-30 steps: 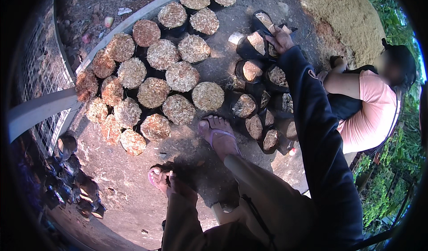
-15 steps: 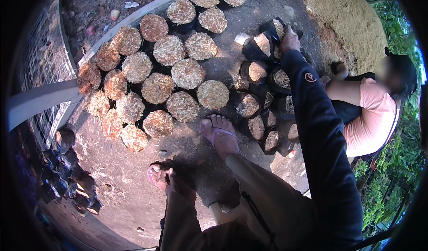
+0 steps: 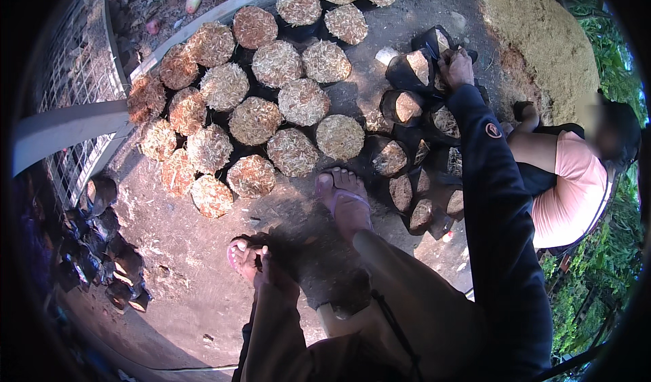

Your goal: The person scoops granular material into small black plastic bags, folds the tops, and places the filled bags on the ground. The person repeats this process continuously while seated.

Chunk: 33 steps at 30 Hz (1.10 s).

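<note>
My right hand reaches out at the far right, its fingers closed on the rim of a black grow bag. Other partly filled black bags crowd around it, among them one with pale brown filling just to its left. My dark sleeve hides some of those bags. Low in the view, what appears to be my left hand hangs in shadow beside my left foot. Its fingers are too dark to read, and I make out nothing held there.
Several round bags topped with straw-like shavings stand packed to the left. A sawdust-coloured heap lies at the far right, near a crouching person in pink. Black empty-looking bags lie by the mesh fence. My right foot is mid-view.
The whole view has shifted, so the bags sit further right and slightly higher. My right hand stays among the black bags, now bent closer over the rim.
</note>
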Each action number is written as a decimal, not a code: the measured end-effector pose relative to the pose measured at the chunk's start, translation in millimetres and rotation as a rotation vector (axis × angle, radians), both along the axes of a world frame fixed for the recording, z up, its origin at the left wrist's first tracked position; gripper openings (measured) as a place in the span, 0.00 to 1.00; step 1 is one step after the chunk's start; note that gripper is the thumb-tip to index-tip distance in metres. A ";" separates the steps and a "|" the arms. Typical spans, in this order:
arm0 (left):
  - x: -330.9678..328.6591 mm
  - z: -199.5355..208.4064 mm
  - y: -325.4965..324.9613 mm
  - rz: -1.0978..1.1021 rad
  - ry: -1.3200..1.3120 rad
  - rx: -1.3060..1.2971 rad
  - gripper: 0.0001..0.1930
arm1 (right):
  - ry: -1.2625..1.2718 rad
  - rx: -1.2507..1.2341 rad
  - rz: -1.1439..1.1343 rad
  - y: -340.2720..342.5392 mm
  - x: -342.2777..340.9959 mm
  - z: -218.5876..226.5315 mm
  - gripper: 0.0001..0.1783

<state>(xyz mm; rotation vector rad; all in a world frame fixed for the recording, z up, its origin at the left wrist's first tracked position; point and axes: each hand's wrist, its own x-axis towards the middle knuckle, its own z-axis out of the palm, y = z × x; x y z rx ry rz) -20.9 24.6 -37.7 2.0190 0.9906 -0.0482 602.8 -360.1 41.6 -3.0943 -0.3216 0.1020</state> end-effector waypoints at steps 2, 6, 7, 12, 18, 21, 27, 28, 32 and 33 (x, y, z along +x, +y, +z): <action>-0.3 0.4 -0.6 0.006 0.003 0.004 0.15 | 0.003 0.045 0.001 -2.8 0.4 3.0 0.15; -1.8 1.0 -3.7 0.020 0.008 0.009 0.14 | 0.072 0.075 -0.003 -4.7 -2.9 5.2 0.17; -2.0 1.0 -4.7 0.020 0.007 0.007 0.14 | 0.117 0.076 -0.051 -3.9 -4.4 3.6 0.17; -0.3 4.8 -8.3 0.022 0.013 0.010 0.14 | -0.135 0.070 0.052 -10.0 -8.9 -4.5 0.26; 6.2 22.5 -22.5 0.016 0.088 0.041 0.14 | -0.099 0.146 0.024 -15.8 -2.8 4.9 0.16; 15.7 30.6 -20.1 -0.018 0.080 0.192 0.16 | -0.161 0.003 0.044 -8.0 -9.1 22.0 0.22; 23.5 51.9 38.0 0.366 -0.271 -0.172 0.09 | -0.094 0.599 -0.017 -8.8 -47.4 37.8 0.19; 25.9 51.4 56.7 0.457 -0.271 -0.160 0.10 | -0.091 0.560 -0.014 -12.5 -57.0 40.0 0.18; 23.2 44.7 164.4 0.677 -0.384 -0.022 0.13 | -0.016 0.813 -0.078 0.1 -99.3 48.1 0.17; 22.0 42.1 195.1 0.743 -0.374 0.017 0.14 | -0.057 0.719 -0.031 8.3 -126.8 51.6 0.16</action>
